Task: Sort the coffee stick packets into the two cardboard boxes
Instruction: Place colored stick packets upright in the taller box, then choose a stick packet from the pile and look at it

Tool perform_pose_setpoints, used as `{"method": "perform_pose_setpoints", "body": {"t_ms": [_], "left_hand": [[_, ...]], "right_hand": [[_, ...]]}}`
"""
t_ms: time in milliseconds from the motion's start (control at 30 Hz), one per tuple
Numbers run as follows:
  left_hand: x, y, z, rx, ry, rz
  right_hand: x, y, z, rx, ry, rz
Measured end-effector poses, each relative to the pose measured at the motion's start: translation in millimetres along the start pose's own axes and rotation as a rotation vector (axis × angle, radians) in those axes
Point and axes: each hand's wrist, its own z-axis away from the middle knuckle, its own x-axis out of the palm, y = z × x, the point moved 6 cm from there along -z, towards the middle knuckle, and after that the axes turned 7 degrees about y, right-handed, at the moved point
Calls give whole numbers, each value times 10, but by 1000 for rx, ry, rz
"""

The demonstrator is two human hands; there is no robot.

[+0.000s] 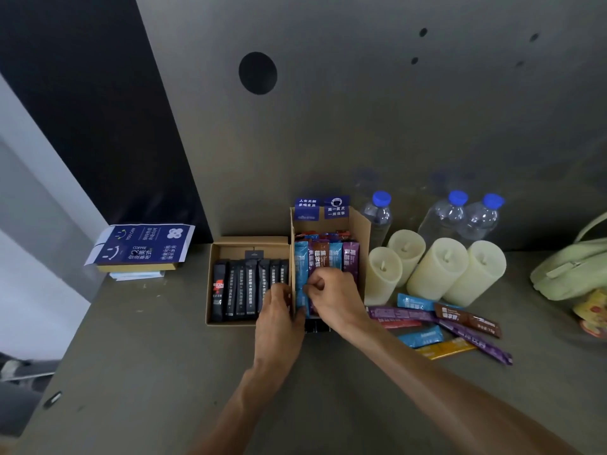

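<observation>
We see a dull grey back panel (361,110) rising behind the grey desk (147,372), with a large round black hole (258,73) cut in it. Right of that hole are a few small dark holes (423,32). Left of it a black panel (82,93) slants down, and farther left stands a pale wall (29,198). The light is dim.

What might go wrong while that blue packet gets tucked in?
The right box looks tightly packed, so the blue packet pinched by the right hand might buckle or lift its neighbours. The right forearm passes beside the loose packets and may scatter them. The candles stand beside that box; a nudge might topple one.
</observation>
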Motion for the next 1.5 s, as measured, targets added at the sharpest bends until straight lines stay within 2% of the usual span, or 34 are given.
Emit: {"method": "perform_pose_setpoints", "body": {"t_ms": [433, 733, 967, 1067, 1200, 1267, 1333, 1433, 1500], "left_hand": [[-44, 10, 66, -2, -21, 16], [-92, -86, 506, -24, -24, -62], [515, 287, 903, 212, -214, -64], [877, 454, 1017, 329, -294, -85], [1338, 768, 1166, 588, -403, -206], [1534, 883, 1231, 644, -475, -285], [1681, 928, 1275, 657, -550, -361], [1769, 950, 1329, 654, -583, -414], [1769, 944, 1353, 654, -574, -436]], "right_hand": [[-58, -30, 27, -13, 1, -6], [-496, 322, 668, 12, -63, -108], [-984, 1192, 1049, 193, 97, -47], [-1229, 1663, 1116, 234, 169, 111], [-1650, 2128, 1147, 265, 304, 259], [-1870, 2281, 1128, 262, 352, 319], [-2023, 2414, 1080, 248, 337, 418], [-2108, 2594, 1025, 257, 201, 590], [-2102, 2687, 1008, 245, 98, 605]]}}
